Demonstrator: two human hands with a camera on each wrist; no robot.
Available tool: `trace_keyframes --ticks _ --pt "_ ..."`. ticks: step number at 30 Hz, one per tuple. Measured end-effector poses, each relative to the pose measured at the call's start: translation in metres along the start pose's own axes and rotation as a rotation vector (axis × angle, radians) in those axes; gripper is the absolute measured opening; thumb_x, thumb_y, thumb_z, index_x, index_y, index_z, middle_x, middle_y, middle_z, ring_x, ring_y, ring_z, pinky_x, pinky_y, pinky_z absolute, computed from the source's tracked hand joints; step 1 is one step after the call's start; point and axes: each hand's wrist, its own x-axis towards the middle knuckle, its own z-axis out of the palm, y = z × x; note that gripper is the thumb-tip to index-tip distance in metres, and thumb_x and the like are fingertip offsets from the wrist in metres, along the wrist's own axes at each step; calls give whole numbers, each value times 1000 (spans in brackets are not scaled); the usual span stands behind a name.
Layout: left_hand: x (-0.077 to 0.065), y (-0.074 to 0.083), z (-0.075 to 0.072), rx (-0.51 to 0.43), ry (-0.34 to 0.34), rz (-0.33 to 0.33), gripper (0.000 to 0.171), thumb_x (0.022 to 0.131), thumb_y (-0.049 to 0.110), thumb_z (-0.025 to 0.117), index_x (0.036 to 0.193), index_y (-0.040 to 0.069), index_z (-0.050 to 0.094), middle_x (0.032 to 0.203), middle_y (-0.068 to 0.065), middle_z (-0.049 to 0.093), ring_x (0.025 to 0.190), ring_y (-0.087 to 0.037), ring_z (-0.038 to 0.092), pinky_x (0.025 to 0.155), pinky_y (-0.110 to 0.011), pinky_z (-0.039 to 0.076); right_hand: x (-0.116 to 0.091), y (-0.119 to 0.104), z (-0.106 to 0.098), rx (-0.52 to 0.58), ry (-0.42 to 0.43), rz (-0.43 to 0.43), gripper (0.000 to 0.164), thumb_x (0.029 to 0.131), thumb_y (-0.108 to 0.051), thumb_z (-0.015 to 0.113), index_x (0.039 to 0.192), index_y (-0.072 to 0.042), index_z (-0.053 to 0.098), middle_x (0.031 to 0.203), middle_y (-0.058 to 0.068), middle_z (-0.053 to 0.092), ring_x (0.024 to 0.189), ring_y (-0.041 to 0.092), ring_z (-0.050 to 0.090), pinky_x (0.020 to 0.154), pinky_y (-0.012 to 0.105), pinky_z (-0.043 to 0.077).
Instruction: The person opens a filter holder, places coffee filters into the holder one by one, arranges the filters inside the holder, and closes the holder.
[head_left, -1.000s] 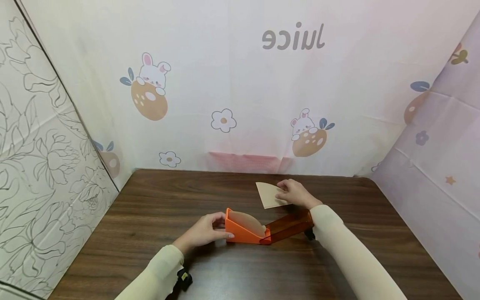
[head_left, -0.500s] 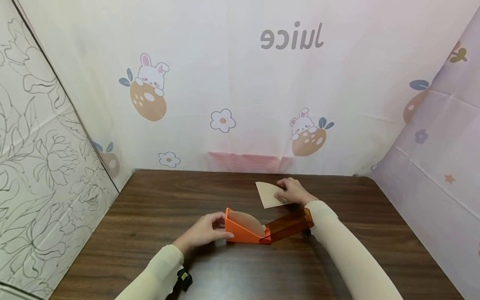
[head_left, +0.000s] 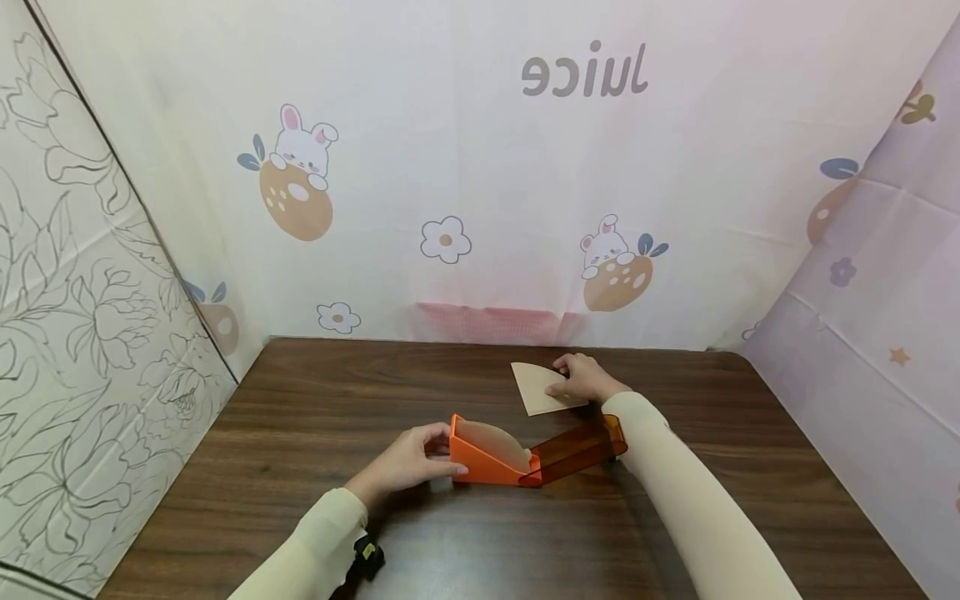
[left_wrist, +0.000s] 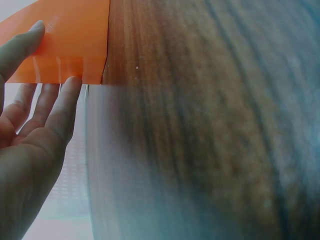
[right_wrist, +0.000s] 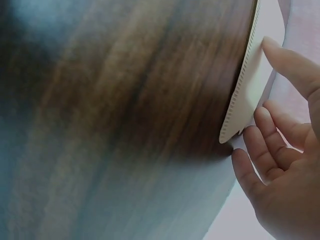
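Note:
On the table stands an orange filter box [head_left: 480, 467] with several tan coffee filters [head_left: 491, 442] upright inside. Its see-through brown lid [head_left: 573, 450] is swung out to the right. My left hand [head_left: 405, 458] grips the box's left end, thumb along the near side and fingers at the end wall. Behind the lid, a coffee filter [head_left: 534, 392] with a crimped edge lies on the table. The right hand [head_left: 588, 379] holds it at its right side; in the right wrist view the thumb [right_wrist: 290, 62] rests on its face and the curled fingers meet its edge.
The brown wood table [head_left: 337, 375] ends at a printed curtain [head_left: 375, 167] at the back. A black strap device [head_left: 367, 557] sits at the left wrist. The right sleeve [head_left: 637, 425] passes close beside the lid's outer end.
My right wrist and forearm have shifted slightly left, with the fingers staying at the coffee filter. Left hand, box and lid keep their places.

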Motion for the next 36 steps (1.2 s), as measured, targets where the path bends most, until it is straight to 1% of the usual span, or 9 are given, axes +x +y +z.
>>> trace_keyframes --ticks 8,11,14,17,21,28,32,36 --pt "1 0 1 -9 -4 16 32 85 13 82 113 8 66 107 0 70 105 -19 67 89 -26 53 -2 -5 -5 7 -51 72 58 87 -28 80 126 9 59 109 18 63 97 29 58 89 45 50" --pt "1 -1 0 -5 -7 16 32 85 15 82 112 9 66 107 1 70 105 -17 67 89 -26 53 -3 -7 -6 9 -63 84 58 87 -28 80 125 10 59 113 20 64 99 30 60 89 46 50" --pt "1 -2 0 0 -12 10 32 85 18 83 112 10 66 107 1 70 105 -16 67 90 -27 53 -3 -8 -7 8 -75 105 57 87 -29 80 125 9 60 119 22 65 105 32 61 93 47 50" --pt "1 -2 -1 8 -15 -1 32 85 20 83 112 12 66 108 2 70 105 -15 67 90 -27 53 -4 -8 -7 5 -89 119 58 87 -29 80 125 10 60 121 23 64 107 34 61 94 47 50" --pt "0 -2 -1 14 -16 -11 32 86 21 83 112 13 66 108 3 70 105 -14 66 91 -27 53 -5 -8 -8 -2 -96 117 58 86 -30 80 122 11 60 119 23 65 106 33 61 93 47 50" --pt "1 -3 -1 15 -14 5 32 86 20 82 112 10 66 107 1 70 105 -16 67 92 -30 53 -6 -6 -9 4 -102 116 57 87 -31 80 121 9 59 116 20 64 102 31 60 90 46 50" --pt "1 -3 -1 12 -17 3 31 86 20 82 111 12 66 106 2 70 105 -15 67 91 -29 53 -8 -4 -8 19 -99 121 56 88 -31 80 122 7 57 117 20 63 105 31 59 91 47 50" --pt "1 -2 -1 3 -23 -5 31 86 20 82 111 13 66 106 3 70 105 -14 66 90 -27 53 -11 -5 -8 42 -90 123 55 89 -30 79 122 7 55 117 20 63 103 31 59 90 46 49"
